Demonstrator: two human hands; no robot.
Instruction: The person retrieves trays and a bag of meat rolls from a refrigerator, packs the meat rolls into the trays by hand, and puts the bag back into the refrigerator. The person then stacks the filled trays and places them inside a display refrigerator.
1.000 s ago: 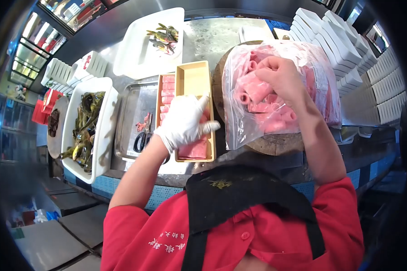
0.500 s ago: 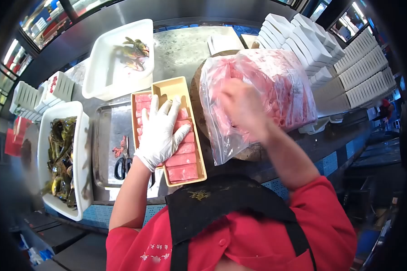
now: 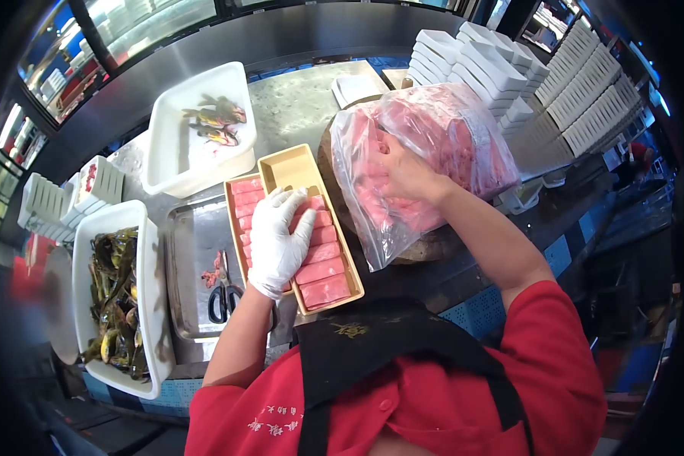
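Apron: black cloth apron (image 3: pixel 349 346) with a gold mark, over a red short-sleeved shirt (image 3: pixel 547 342), nearest of all.
Rolls: pink meat rolls (image 3: pixel 323 271) lie in a row in a yellow rectangular box (image 3: pixel 290 169), filling its near part; the far end shows bare.
Left hand: white-gloved left hand (image 3: pixel 280 242), palm down on the rolls, fingers side by side, thumb spread away, pinching nothing visible.
Second box: another yellow box (image 3: pixel 232 216) of rolls just beside, on the left, partly under the glove.
Scissors: black-handled scissors (image 3: pixel 222 301) on a shallow metal tray (image 3: pixel 190 262), left.
Left tub: long white plastic tub (image 3: pixel 159 327) holding dark fish (image 3: pixel 114 304).
Right hand: bare right hand (image 3: pixel 409 173), at the meat in a clear plastic bag (image 3: pixel 471 140); fingertips obscured, grip cannot be told.
Board: round wooden board (image 3: pixel 425 249) under the bag.
Far: white dishes (image 3: pixel 482 68) stacked, right.
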